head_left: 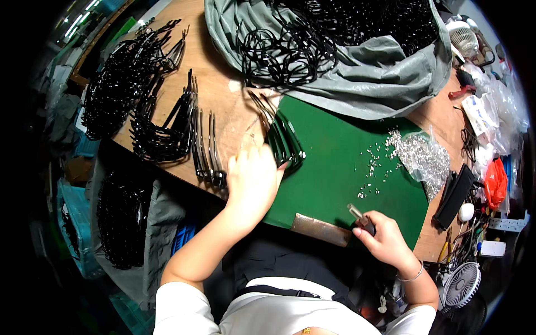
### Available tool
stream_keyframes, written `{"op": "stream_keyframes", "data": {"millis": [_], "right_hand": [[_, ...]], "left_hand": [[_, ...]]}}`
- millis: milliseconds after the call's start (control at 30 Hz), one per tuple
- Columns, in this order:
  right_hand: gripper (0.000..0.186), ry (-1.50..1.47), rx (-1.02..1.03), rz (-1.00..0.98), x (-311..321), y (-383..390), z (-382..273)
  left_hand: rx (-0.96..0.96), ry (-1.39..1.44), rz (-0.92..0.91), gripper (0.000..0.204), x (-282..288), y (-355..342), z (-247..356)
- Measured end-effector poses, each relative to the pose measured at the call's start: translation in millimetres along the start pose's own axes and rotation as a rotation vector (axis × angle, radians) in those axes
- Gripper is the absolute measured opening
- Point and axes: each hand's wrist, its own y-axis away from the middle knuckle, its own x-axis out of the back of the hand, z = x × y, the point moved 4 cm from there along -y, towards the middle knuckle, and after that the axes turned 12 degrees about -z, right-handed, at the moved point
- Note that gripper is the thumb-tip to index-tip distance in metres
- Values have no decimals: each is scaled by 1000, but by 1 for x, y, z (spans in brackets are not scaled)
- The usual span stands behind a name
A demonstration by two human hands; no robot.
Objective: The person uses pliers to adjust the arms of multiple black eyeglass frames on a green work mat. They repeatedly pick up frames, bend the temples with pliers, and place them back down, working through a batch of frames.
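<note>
My left hand lies palm down at the left edge of a green mat, its fingers curled under and their tips hidden. Its thumb side meets a fanned row of thin, glossy black curved strips. More such strips stand side by side just left of the hand. What its fingers hold, if anything, is hidden. Near the mat's front edge, my right hand is closed around a short tool with a dark handle and a pale, shiny tip pointing up and left. A flat worn metal bar lies beside the tool.
A grey sheet at the back holds a large heap of black strips. Further black piles cover the table's left side. Small silver pieces spill from a clear bag at right. A black case and small fan are further right.
</note>
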Motion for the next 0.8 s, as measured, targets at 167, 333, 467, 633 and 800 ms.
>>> {"op": "stream_keyframes", "data": {"millis": [167, 333, 467, 633, 800], "right_hand": [[24, -41, -64, -48, 1, 3, 9], [26, -51, -67, -40, 4, 3, 9], [27, -40, 21, -74, 2, -3, 0], [28, -34, 2, -48, 3, 0, 14], [27, 55, 30, -19, 0, -1, 4]], "left_hand": [[-411, 204, -71, 23, 40, 47, 0], [-400, -7, 264, 18, 92, -11, -86], [-205, -213, 40, 26, 72, -41, -219], [-66, -175, -143, 39, 67, -64, -150], [-290, 35, 234, 20, 38, -124, -50]]}}
